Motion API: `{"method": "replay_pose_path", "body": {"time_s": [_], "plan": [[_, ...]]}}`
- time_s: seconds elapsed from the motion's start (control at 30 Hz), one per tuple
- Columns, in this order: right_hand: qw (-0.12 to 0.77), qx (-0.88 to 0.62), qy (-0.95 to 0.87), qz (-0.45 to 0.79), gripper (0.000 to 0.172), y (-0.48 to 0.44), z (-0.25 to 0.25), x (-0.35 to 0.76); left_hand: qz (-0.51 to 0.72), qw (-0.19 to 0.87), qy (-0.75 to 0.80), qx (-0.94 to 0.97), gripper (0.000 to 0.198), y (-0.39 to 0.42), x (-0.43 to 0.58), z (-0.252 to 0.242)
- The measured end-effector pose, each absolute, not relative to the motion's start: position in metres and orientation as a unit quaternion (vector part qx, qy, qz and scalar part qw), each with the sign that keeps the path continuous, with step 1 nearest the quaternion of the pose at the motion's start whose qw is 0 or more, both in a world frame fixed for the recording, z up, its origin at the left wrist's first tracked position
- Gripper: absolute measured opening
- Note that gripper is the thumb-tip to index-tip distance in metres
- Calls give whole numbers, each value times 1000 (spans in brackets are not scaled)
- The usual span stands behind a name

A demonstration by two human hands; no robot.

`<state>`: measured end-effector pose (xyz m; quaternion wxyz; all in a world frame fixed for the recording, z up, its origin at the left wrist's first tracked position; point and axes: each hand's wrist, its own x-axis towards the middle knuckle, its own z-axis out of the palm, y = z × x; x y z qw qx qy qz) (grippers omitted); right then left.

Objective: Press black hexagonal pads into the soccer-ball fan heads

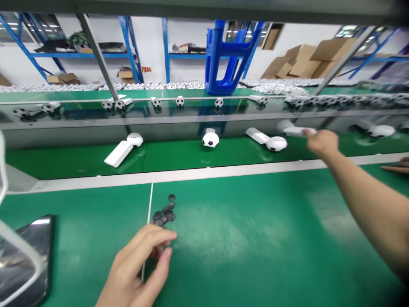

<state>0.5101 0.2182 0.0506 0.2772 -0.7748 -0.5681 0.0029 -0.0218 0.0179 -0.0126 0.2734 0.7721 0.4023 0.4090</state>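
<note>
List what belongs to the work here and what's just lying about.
Work: left hand, dark grey hexagonal pieces, right hand, white plastic bar, white football-patterned domes.

Lying about: blue plastic stool, brown cardboard boxes, shiny black sheet.

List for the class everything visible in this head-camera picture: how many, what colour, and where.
Black hexagonal pieces: about ten, dark grey, clustered on the green mat.
Football-patterned domes: three nearest, black and white, on the green strip beyond.
White bars: two, white, beside those domes.
Stool: one, blue, upside down further back.
Cardboard boxes: several, brown, far right.
Another person's fingers: one hand, right edge.
Left hand: bare, beside the pieces.
Right hand: bare, at a blurred white bar.
</note>
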Motion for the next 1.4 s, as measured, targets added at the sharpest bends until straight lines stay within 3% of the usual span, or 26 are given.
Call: {"method": "replay_pose_path", "body": {"time_s": [0.13, 0.2, 0.3, 0.4, 0.47, 0.53, 0.63, 0.7, 0.83, 1.0, 1.2, 1.4], "plan": [[406, -736, -538, -63, 46, 190, 72, 506, 437, 279, 449, 728, 40, 16, -24, -6], [440, -686, -578, -49, 42, 168, 85, 486, 444, 280, 476, 706, 51, 14, -23, -3], [423, -590, -685, 53, 35, 134, 102, 427, 440, 331, 494, 673, 77, 11, -27, 3], [344, -459, -794, 200, 31, 104, 107, 341, 390, 488, 444, 642, 96, 8, -34, 10], [292, -379, -833, 277, 36, 89, 103, 282, 299, 607, 397, 620, 94, 6, -37, 13], [272, -319, -829, 370, 37, 82, 91, 235, 211, 707, 358, 572, 79, 3, -36, 13], [317, -318, -802, 394, 58, 91, 60, 197, 210, 794, 305, 481, 64, 0, -28, 11], [320, -339, -810, 356, 56, 109, 34, 190, 269, 793, 310, 450, 62, 0, -25, 8], [258, -360, -851, 281, 23, 137, -5, 198, 412, 738, 375, 381, 57, 3, -23, 8], [215, -416, -859, 207, 12, 112, -14, 218, 436, 742, 370, 349, 55, 3, -20, 21], [220, -468, -838, 172, 12, 66, -8, 240, 462, 721, 380, 349, 55, 0, -12, 15], [312, -383, -860, 128, 25, 39, -1, 240, 466, 752, 356, 302, 53, -2, -6, 2]]}}
